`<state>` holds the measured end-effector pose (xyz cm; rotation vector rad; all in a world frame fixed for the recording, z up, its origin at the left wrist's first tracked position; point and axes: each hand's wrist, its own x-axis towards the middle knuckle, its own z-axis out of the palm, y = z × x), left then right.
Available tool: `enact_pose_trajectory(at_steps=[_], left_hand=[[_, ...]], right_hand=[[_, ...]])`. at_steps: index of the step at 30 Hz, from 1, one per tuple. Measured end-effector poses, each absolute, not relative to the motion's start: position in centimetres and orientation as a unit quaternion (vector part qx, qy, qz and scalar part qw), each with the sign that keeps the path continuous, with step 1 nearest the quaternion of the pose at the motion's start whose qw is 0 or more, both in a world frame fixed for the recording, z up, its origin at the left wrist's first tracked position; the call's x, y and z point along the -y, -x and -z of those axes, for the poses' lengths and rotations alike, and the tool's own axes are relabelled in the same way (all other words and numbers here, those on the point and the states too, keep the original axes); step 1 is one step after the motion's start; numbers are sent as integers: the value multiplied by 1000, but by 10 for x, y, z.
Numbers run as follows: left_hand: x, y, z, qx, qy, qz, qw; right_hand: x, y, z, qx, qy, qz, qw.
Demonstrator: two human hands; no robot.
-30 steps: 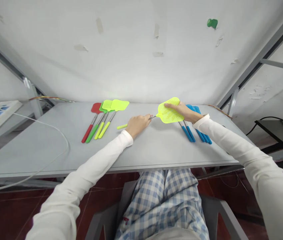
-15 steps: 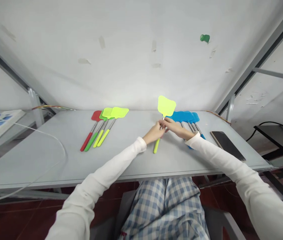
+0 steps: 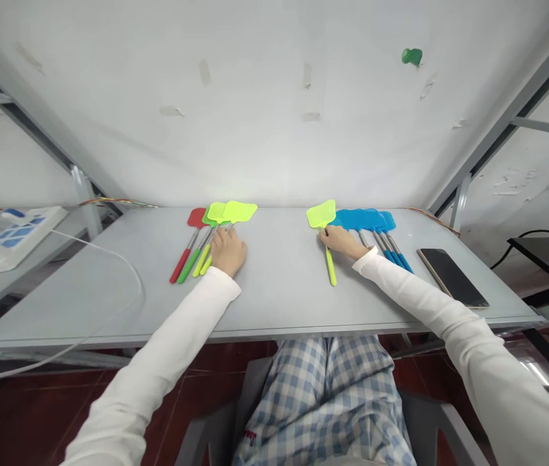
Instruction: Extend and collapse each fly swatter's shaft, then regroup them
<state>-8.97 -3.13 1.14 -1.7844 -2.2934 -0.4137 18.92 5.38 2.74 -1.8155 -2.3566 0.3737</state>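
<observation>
My right hand [image 3: 343,241] is closed on the metal shaft of a yellow fly swatter [image 3: 321,213]. Its yellow handle points toward me, and its head lies beside the blue fly swatters [image 3: 359,219], which overlap in a row. At the left group, my left hand [image 3: 228,251] has its fingers curled over the shaft of the rightmost yellow fly swatter [image 3: 240,211], hiding part of it. Left of that lie another yellow fly swatter [image 3: 216,211], a green fly swatter [image 3: 189,266] and a red fly swatter [image 3: 180,265].
A phone [image 3: 452,277] lies on the right of the grey table [image 3: 274,291]. The white cable [image 3: 109,251] runs across the table's left side. A white and blue object [image 3: 22,236] sits on a surface at far left. A wall [image 3: 255,142] stands directly behind the table.
My left hand has left the yellow fly swatter held in both hands and moved left to the other group. My right hand has lowered that swatter toward the table beside the blue ones.
</observation>
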Motion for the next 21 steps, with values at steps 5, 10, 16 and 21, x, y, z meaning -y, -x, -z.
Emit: enact_pose_trajectory(at_steps=[5, 10, 16, 21], left_hand=[[39, 122, -12, 802, 577, 110, 114], [36, 128, -14, 813, 558, 115, 121], [35, 109, -20, 795, 581, 98, 141], [37, 59, -45, 728, 672, 103, 87]], right_hand=[[-47, -197, -29, 793, 608, 14, 7], [-44, -226, -30, 806, 585, 74, -39], [-29, -258, -29, 813, 553, 178, 21], [-15, -239, -44, 865, 422, 219, 161]])
